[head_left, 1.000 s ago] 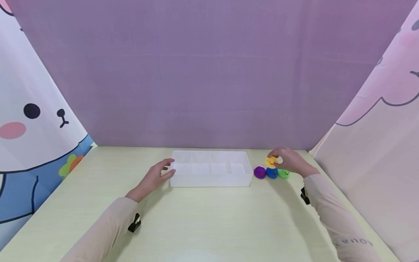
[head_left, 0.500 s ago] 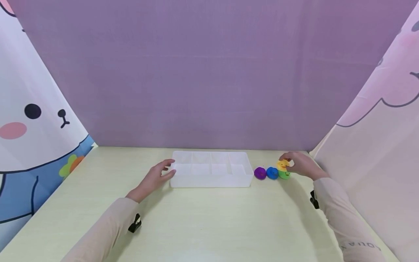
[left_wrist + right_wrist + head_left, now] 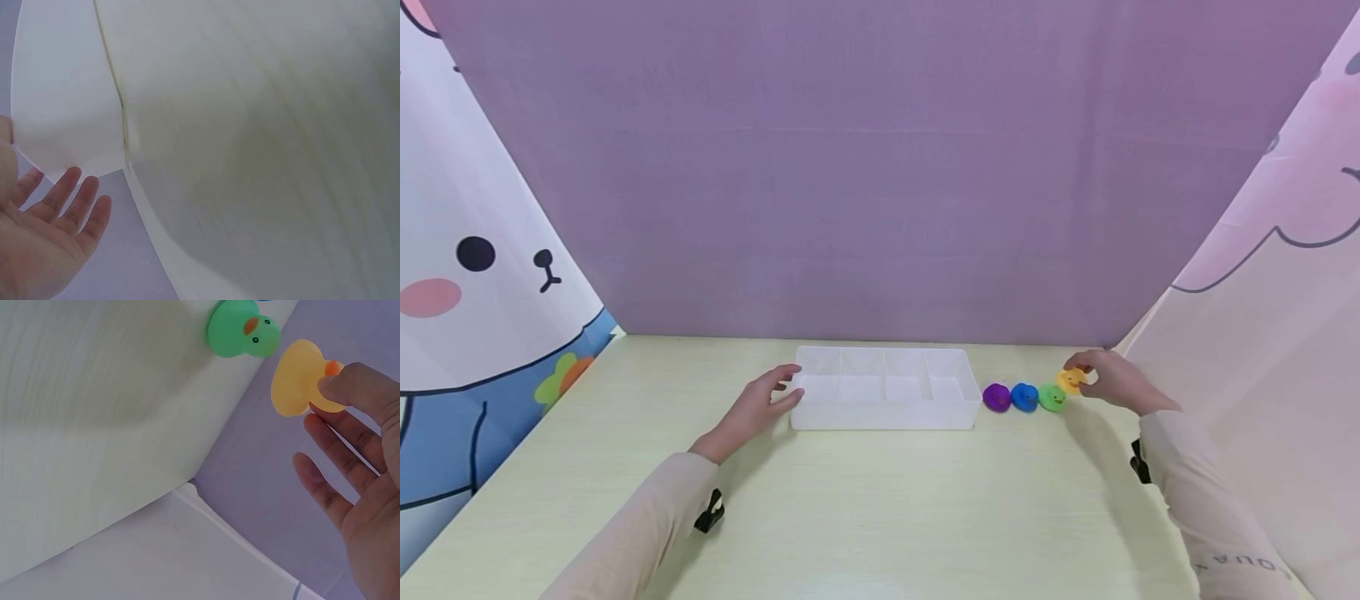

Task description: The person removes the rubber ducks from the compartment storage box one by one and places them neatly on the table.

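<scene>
The yellow duck [image 3: 1070, 380] is travelling rightward past the green duck [image 3: 1052, 397], pinched by the right hand [image 3: 1112, 383], which should be lowering it gently while the left hand [image 3: 752, 408], fingers relaxed, is steadying the divided tray [image 3: 883, 414].

Bare bench [image 3: 880, 500] lies open in front of the white tray [image 3: 883, 414], while the purple duck [image 3: 997, 397], blue duck [image 3: 1024, 397] and green duck [image 3: 1052, 397] crowd its right end.

Purple backdrop [image 3: 880, 167] at 12 o'clock; cartoon bear curtain [image 3: 467, 275] at 9 o'clock; pink curtain [image 3: 1277, 333] at 3 o'clock.
</scene>
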`<action>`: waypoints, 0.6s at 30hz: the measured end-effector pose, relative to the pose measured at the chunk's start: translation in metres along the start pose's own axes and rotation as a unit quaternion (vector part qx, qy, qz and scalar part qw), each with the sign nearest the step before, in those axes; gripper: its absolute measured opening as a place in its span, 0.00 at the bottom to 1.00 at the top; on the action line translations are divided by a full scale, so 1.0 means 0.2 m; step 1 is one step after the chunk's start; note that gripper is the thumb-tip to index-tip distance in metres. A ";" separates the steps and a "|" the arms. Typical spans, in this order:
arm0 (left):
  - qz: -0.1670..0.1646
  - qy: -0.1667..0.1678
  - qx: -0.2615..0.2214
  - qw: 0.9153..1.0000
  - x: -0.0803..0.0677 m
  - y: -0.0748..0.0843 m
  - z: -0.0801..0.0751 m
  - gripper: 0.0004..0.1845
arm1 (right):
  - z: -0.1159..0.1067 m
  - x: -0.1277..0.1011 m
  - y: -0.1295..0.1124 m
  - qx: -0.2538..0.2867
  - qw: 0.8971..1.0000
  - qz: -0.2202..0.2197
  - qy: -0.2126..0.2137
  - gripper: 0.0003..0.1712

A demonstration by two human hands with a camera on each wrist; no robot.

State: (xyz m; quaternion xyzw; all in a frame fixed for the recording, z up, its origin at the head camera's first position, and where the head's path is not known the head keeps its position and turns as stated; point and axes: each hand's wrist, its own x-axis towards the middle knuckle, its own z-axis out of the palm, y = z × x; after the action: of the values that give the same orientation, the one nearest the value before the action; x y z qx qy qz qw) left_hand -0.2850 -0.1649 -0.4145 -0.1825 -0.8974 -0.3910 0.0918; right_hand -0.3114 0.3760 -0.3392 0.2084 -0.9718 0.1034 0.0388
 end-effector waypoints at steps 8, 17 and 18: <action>-0.005 -0.001 -0.001 1.000 0.00 0.00 0.00 0.24 | 0.00 -0.04 0.05 -0.003 1.000 0.010 0.003 0.17; -0.008 -0.006 -0.007 1.000 0.00 0.01 0.00 0.24 | 0.05 -0.07 0.11 0.004 1.000 0.004 0.011 0.16; -0.008 -0.007 -0.005 1.000 0.00 0.01 0.00 0.24 | 0.05 -0.07 0.11 0.004 1.000 0.005 0.011 0.16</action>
State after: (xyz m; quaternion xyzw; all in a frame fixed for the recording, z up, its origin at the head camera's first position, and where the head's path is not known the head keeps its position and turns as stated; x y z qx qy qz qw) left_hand -0.2843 -0.1632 -0.4124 -0.1788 -0.8974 -0.3951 0.0818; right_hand -0.3086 0.3994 -0.3555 0.2029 -0.9718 0.1095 0.0485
